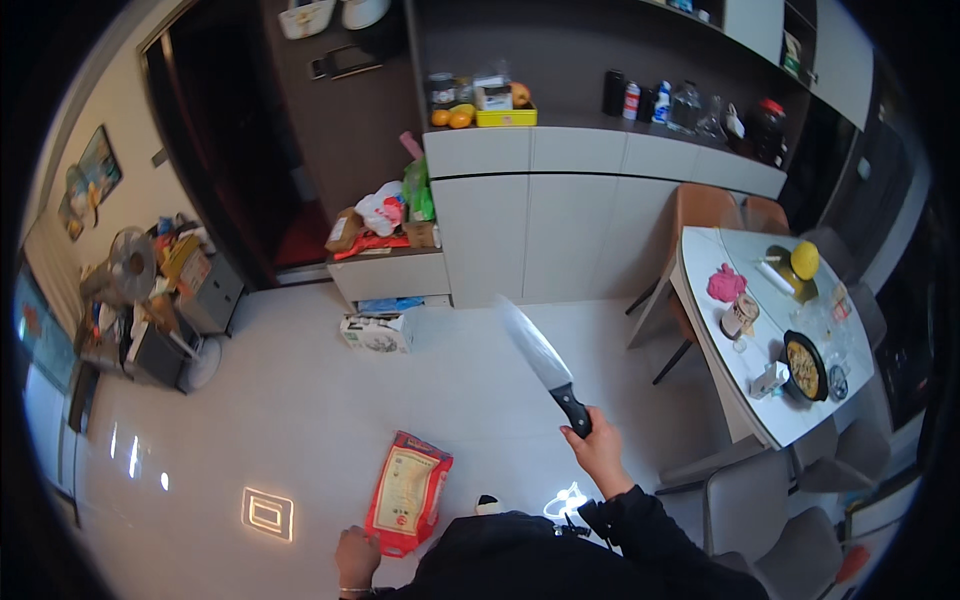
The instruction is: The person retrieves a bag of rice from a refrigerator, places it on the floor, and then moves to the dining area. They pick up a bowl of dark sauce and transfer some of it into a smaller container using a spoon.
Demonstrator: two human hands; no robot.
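Note:
My right hand (598, 451) is closed around the black riveted handle of a kitchen knife (538, 351); its broad steel blade points up and to the left, over the tiled floor. At the lower left, my left hand (358, 556) is at the bottom corner of a red plastic bag (409, 493) with a cream printed panel. The fingers are curled at the bag's edge, and their grip is partly hidden. The bag looks full and bears writing.
A dining table (694, 281) with a black bowl of food (804, 367), a jar (739, 316) and a carton (769, 380) stands at right, chairs (750, 502) around it. A white box (376, 332) lies before the low bench (390, 274). A fan (132, 256) stands at left.

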